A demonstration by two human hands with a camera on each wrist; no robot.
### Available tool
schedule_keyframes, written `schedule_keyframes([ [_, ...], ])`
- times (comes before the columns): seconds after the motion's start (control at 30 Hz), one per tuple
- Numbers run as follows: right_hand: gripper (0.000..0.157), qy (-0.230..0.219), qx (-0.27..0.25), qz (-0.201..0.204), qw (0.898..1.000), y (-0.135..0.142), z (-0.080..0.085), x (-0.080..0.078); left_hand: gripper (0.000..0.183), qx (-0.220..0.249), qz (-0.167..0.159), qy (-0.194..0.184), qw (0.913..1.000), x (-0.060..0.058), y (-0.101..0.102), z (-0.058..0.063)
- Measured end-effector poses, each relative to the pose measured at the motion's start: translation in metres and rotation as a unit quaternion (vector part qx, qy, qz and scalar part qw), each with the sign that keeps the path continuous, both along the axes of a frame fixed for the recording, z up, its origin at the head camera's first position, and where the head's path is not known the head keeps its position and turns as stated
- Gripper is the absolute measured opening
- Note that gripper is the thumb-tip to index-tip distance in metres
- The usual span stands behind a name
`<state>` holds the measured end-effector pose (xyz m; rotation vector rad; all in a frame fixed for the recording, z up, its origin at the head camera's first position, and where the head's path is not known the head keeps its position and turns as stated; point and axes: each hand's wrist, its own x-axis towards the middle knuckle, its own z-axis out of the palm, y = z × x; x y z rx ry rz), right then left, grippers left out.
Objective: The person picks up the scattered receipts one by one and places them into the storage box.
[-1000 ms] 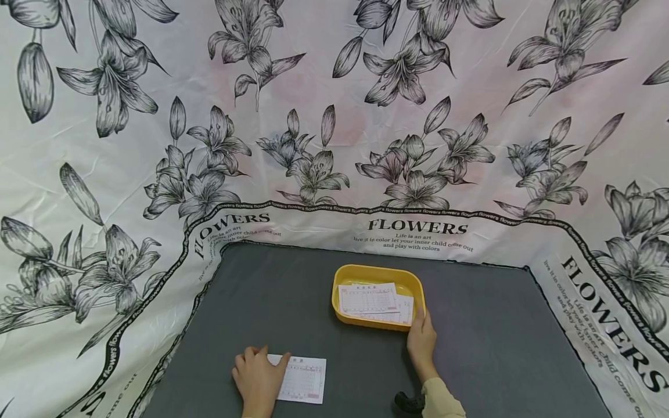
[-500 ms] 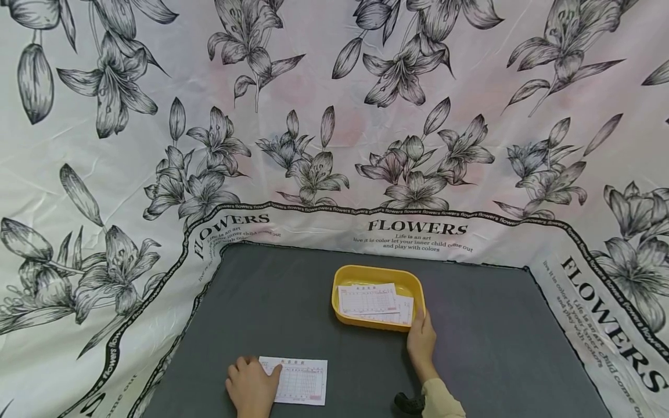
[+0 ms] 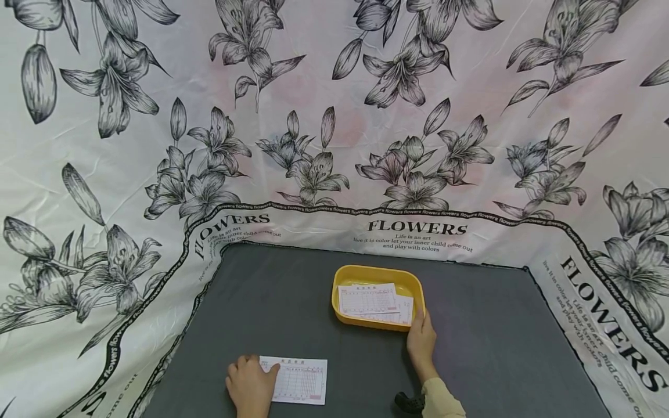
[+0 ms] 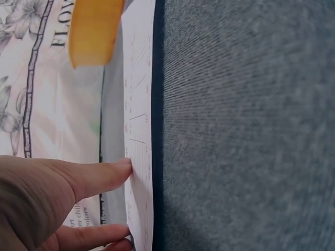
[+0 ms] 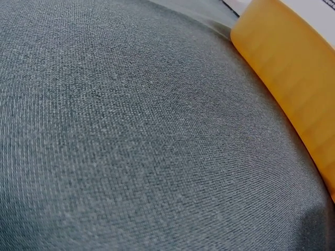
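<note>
A white printed paper form (image 3: 300,381) lies on the grey table in the head view. My left hand (image 3: 251,384) is at its left end, covering that part. In the left wrist view the thumb (image 4: 112,173) touches the form's printed face, and a fingertip touches it lower down; the other fingers are mostly hidden. My right hand (image 3: 421,341) holds the near right corner of a yellow plastic tray (image 3: 377,271). Inside the tray lie overlapping printed forms (image 3: 368,299). The right wrist view shows the tray's outer wall (image 5: 293,73) but not the hand.
Grey cloth (image 3: 502,337) covers the table. A white flower-printed sheet (image 3: 324,168) rises behind it and along both sides. A black strap (image 3: 409,403) sits at the right wrist, by a pale yellow sleeve (image 3: 441,398).
My left hand has shifted slightly left and down, uncovering more of the form, which has barely moved. Over the last half second both hands stay almost still. The right hand and tray have not moved.
</note>
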<state>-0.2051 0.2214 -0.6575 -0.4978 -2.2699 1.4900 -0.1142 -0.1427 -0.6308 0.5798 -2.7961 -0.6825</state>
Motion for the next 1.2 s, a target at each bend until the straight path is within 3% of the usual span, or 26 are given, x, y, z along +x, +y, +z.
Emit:
schedule_keyframes([
  [0.23,0.058,-0.002,-0.001,0.0,1.0,0.0,0.001,0.0,0.054,0.041,0.005,0.007,0.9991,0.0,-0.005,0.002],
  [0.57,0.059,-0.002,-0.003,0.003,1.0,0.0,0.002,0.001,0.039,0.091,0.01,-0.017,0.9956,-0.001,-0.008,0.004],
  [0.87,0.057,0.006,-0.001,-0.001,1.0,-0.002,0.002,0.002,0.056,0.079,0.024,-0.006,0.9965,-0.001,-0.01,0.003],
  [1.1,0.059,0.004,-0.006,0.003,1.0,-0.002,0.003,0.002,0.027,0.059,0.028,-0.005,0.9978,-0.002,-0.012,0.005],
  [1.2,0.06,0.002,-0.009,0.005,1.0,-0.001,0.004,0.002,0.023,0.056,0.026,0.002,0.9981,-0.003,-0.011,0.005],
])
